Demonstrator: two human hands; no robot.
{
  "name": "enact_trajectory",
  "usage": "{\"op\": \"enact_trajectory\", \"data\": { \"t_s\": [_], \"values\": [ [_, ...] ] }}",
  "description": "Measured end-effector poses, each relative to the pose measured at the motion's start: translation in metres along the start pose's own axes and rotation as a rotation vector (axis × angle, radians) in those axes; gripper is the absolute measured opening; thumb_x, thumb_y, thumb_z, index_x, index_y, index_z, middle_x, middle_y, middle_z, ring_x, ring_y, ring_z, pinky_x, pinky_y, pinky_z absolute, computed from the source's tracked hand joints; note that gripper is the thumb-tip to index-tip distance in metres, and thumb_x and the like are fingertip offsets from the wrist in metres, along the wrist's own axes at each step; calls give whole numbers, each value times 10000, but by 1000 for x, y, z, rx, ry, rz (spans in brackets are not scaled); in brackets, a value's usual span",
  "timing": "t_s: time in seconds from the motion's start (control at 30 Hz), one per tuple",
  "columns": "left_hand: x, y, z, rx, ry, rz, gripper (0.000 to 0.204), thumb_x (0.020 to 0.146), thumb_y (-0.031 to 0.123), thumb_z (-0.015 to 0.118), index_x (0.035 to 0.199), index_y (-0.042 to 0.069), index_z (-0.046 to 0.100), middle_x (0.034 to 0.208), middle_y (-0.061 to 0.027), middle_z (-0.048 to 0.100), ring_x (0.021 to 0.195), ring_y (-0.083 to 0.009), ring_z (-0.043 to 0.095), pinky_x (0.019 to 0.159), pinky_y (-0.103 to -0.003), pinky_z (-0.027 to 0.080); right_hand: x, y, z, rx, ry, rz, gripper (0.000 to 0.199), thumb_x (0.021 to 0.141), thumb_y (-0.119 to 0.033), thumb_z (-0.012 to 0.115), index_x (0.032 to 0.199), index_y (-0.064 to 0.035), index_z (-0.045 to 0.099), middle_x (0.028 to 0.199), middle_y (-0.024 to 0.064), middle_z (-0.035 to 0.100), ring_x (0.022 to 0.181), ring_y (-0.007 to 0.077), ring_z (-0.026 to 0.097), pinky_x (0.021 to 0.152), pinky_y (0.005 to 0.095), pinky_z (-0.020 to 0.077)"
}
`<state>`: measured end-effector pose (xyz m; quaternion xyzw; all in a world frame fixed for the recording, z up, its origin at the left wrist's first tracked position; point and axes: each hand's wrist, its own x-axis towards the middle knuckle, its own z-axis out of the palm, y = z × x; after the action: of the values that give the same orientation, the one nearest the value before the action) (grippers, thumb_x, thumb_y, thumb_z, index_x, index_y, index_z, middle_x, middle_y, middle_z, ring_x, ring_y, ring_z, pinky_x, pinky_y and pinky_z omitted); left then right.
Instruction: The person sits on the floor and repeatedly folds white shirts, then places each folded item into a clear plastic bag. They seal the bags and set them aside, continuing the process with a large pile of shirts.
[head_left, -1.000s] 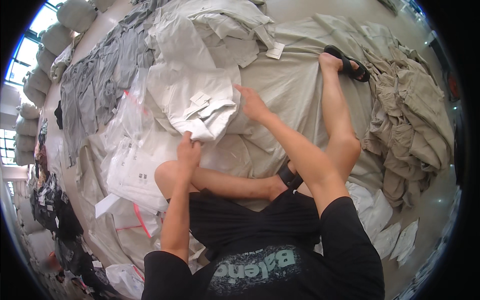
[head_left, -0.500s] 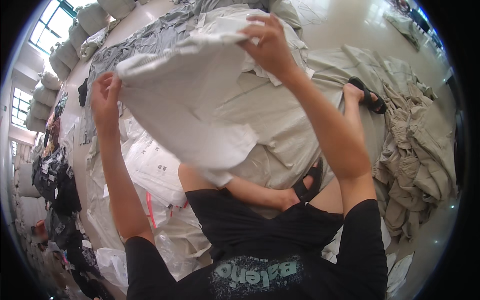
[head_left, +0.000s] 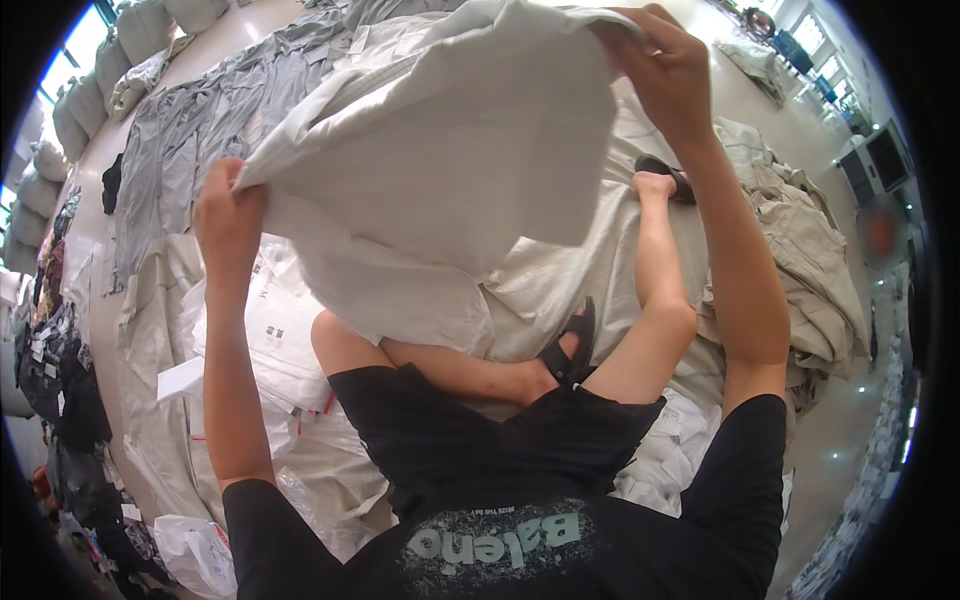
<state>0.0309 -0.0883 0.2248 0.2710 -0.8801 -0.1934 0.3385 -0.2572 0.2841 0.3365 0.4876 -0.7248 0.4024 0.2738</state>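
Note:
An off-white cloth garment (head_left: 440, 160) hangs stretched out in the air before me, above the sheet and partly over my shin. My left hand (head_left: 230, 212) pinches one end of its upper edge. Higher up and further off, my right hand (head_left: 672, 78) grips the other end, fingers closed on the cloth. The lower part droops in loose folds near my bent knee. What kind of garment it is I cannot make out. White garments in printed clear packaging (head_left: 275, 325) lie stacked below my left forearm, with a white card (head_left: 180, 380) beside them.
A pale sheet (head_left: 160, 310) covers the floor under my crossed legs and black sandals (head_left: 570, 345). Grey garments (head_left: 190, 165) lie at far left, beige garments (head_left: 785, 265) at right, dark clothes (head_left: 68, 395) along the left. Full sacks (head_left: 100, 80) stand behind. A plastic bag (head_left: 195, 550) sits nearby.
My right hand has moved up and to the right, spreading the garment wider. The left hand still holds its end, slightly lower. The whole view has shifted a little.

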Motion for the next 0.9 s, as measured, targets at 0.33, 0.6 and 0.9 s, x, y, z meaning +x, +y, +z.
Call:
{"op": "enact_trajectory", "data": {
  "t_s": [0.33,0.6,0.9],
  "values": [
    [10,-45,-11,-891,-304,-143,221,1138,137,551,1273,25,685,1146,-24,711,1048,-78,645,963,-274,524,-64,62,-111,34,-38,126,159,1056,-121,749,1141,-16,833,835,-80,713,720,-2,589,614,173,433],
    [191,-15,34,-216,-169,373,330,1105,240,581,1270,-19,699,1163,-77,754,1118,-164,670,1018,-296,501,-33,169,-28,56,-246,508,455,1016,-454,791,1039,-1,826,795,-32,735,693,41,624,628,258,499],
    [90,-103,238,72,-277,249,625,971,515,761,1360,32,684,1304,-250,722,1260,-445,668,1018,-529,548,-200,210,207,-368,-178,123,655,1013,-463,722,1587,-195,555,1579,168,549,1410,398,541,1171,560,421]
  ]
}}
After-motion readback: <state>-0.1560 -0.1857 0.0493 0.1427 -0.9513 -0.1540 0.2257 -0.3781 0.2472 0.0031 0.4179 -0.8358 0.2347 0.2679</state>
